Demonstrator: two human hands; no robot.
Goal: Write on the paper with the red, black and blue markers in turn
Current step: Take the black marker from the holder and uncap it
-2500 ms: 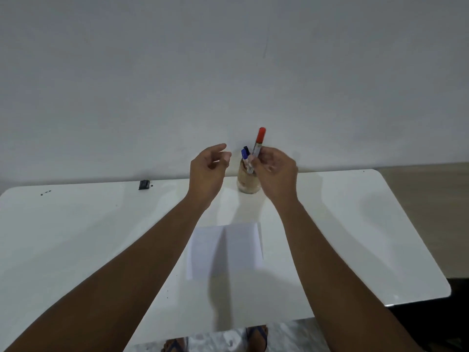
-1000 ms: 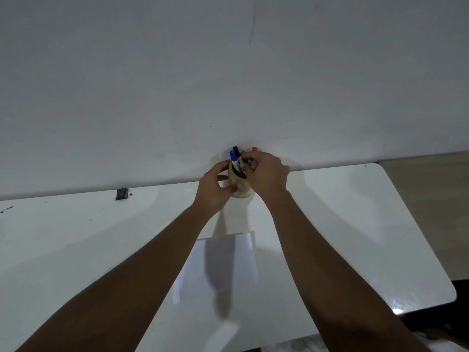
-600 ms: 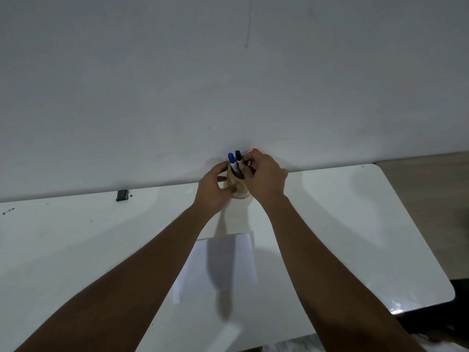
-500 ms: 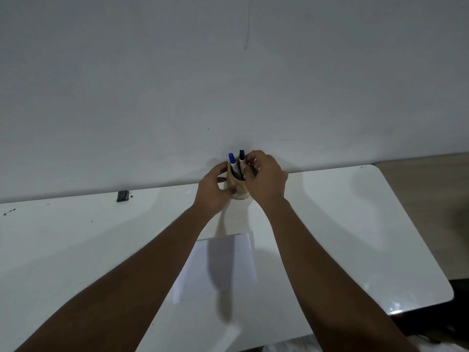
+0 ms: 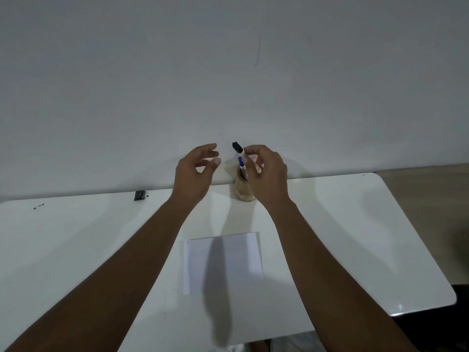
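A wooden pen holder (image 5: 242,190) stands at the table's far edge by the wall. My right hand (image 5: 266,175) grips the black marker (image 5: 238,147) and holds it raised above the holder, black cap up. The blue marker (image 5: 241,163) stands in the holder. A bit of the red marker (image 5: 257,159) shows behind my right fingers. My left hand (image 5: 195,171) hovers just left of the holder, fingers apart and empty. The white paper (image 5: 223,261) lies on the table nearer to me, partly shadowed.
The white table (image 5: 76,237) has a rounded right edge, and bare floor lies beyond it. A small black object (image 5: 139,195) sits at the far edge on the left. The plain wall rises directly behind the holder.
My right hand has lifted the black marker up out of the holder. My left hand has let go of the holder and opened beside it.
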